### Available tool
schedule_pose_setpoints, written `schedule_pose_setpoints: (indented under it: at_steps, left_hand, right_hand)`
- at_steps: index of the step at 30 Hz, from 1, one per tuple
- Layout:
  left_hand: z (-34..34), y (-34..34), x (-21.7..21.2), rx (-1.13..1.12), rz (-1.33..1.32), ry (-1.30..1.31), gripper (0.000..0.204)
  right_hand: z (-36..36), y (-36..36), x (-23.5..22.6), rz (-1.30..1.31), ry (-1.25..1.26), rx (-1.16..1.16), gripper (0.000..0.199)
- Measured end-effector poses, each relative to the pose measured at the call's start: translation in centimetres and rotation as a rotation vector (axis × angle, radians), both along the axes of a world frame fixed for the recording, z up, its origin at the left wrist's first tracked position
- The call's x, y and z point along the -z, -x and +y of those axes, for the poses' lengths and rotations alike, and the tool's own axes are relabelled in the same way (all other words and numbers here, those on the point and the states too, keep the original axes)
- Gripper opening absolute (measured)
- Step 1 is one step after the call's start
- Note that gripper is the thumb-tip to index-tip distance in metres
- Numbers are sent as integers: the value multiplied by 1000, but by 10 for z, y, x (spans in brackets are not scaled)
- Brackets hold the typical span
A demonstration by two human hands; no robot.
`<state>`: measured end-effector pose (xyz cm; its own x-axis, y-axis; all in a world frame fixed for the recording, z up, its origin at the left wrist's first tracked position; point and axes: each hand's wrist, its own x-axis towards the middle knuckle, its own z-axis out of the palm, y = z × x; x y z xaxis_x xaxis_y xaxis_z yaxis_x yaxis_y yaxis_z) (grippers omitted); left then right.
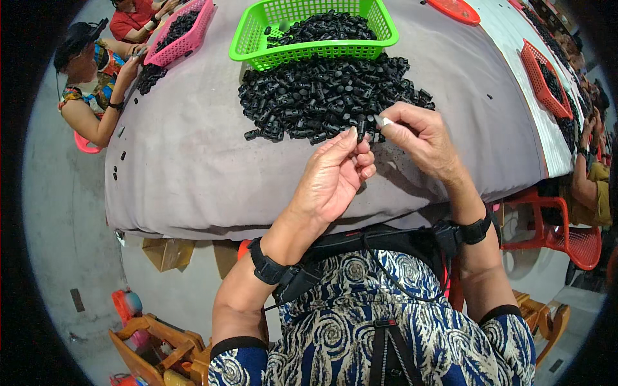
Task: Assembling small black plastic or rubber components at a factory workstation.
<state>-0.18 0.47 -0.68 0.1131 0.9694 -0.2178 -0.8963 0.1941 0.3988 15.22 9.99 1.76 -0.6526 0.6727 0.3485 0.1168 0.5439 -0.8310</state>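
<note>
My left hand is closed, thumb and fingers pinching a small black cylindrical plastic part upright at the near edge of the pile. Close to its right, my right hand holds a small grey-and-white piece between thumb and forefinger, pointed toward the part. Its exact kind is too small to tell, and whether it touches the part is unclear. Just beyond both hands lies a broad heap of loose black plastic parts. Behind the heap stands a green slotted basket with more black parts inside.
The table has a grey cloth cover. At the left, a person works beside a pink basket. A red tray lies far right, and a red basket sits on the right side. A red chair stands right.
</note>
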Motion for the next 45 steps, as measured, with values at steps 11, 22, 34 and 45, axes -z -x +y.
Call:
schedule_pose_setpoints:
  at_steps: [11, 22, 34, 45]
  left_hand:
    - [1, 1, 3, 53, -98, 5, 15]
    - [1, 2, 8, 140, -144, -28, 14]
    - [-1, -3, 2, 101, -106, 13, 16]
    - [2, -1, 14, 117, -92, 35, 13]
  right_hand:
    - [-8, 5, -8, -122, -121, -88, 15]
    - [3, 3, 1, -43, -100, -10, 14]
    - [-6, 8, 3, 124, 363, -62, 12]
    - [-12, 13, 6, 118, 682, -36, 14]
